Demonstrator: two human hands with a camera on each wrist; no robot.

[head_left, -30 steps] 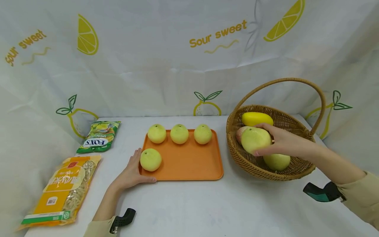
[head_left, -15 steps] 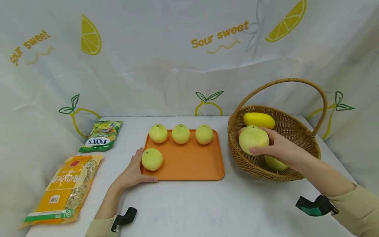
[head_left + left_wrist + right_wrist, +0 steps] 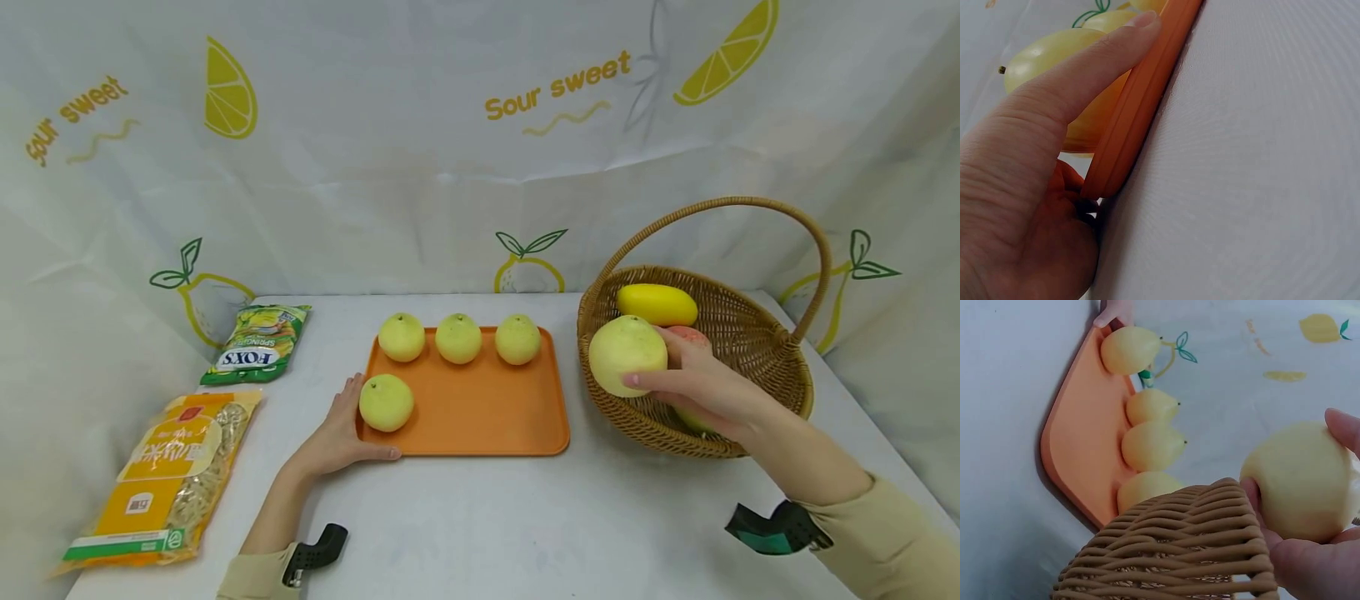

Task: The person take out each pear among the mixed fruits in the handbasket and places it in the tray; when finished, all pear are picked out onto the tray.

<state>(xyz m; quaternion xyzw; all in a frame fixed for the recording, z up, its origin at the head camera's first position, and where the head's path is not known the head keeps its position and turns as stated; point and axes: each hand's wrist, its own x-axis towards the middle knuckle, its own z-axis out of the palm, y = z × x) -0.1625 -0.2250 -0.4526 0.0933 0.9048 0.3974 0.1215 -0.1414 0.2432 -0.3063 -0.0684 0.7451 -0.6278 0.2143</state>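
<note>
My right hand grips a round yellow-green pear, thumb at the front and fingers behind. It holds this pear over the left rim of the wicker basket; in the right wrist view the rim shows just beside the pear. My left hand rests at the front left corner of an orange tray, its thumb lying along the front rim and its fingers along the left side. Three pears stand in a row at the tray's back, and one more pear sits near the left hand.
Inside the basket lie a long yellow fruit, a reddish fruit and another pear, mostly hidden by my right hand. The basket's tall handle arches above it. A green snack bag and an orange noodle packet lie at the left.
My right hand has carried the pear leftward inside the basket's outline to its left rim, uncovering the reddish fruit. The left hand stays at the tray corner.
</note>
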